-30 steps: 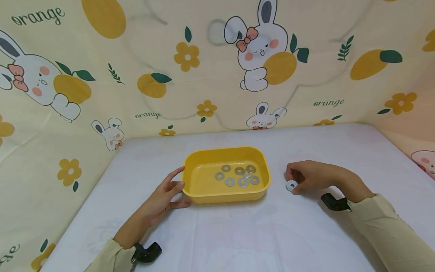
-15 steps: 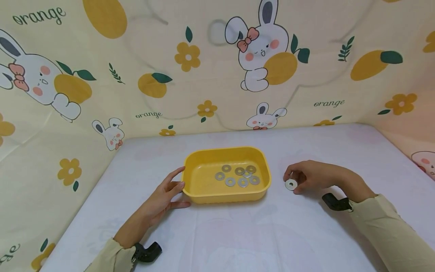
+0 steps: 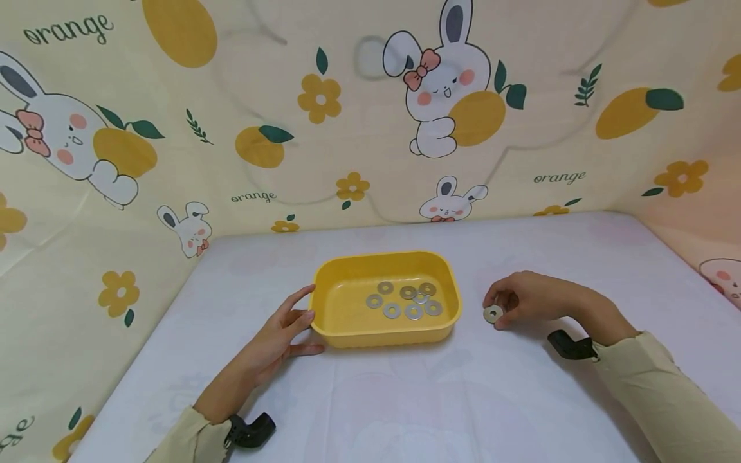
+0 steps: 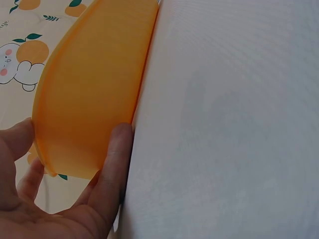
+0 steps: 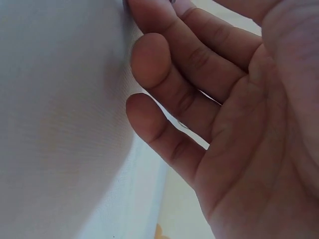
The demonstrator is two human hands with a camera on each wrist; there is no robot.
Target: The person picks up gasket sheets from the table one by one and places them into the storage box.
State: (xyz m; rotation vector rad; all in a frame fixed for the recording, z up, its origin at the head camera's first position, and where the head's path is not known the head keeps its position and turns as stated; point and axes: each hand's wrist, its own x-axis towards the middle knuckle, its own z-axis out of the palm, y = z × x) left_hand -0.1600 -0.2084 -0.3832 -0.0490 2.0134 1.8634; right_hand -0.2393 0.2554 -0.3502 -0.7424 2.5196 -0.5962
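A yellow tray (image 3: 379, 337) stands on the white-covered table in the head view, with several flat metal washers (image 3: 386, 311) lying on the right half of its floor. At its left end my left hand (image 3: 276, 339) touches the outside wall and rim with extended fingers. The left wrist view shows the fingertips spread over the tray's end wall (image 4: 92, 89). To the right of the tray, my right hand (image 3: 538, 299) pinches a single washer (image 3: 487, 314) between thumb and fingers, low over the cloth. In the right wrist view the hand's other fingers (image 5: 149, 59) are bent and the washer is mostly hidden.
White cloth (image 3: 393, 405) covers the table in front of the tray. Behind rises a backdrop (image 3: 312, 186) printed with rabbits and oranges, which also runs along the left and right sides. A black camera mount (image 3: 251, 431) sits on each wrist.
The washer in my right hand has shifted slightly left, its tilt changing as the fingers move. My left hand and the tray stay in place.
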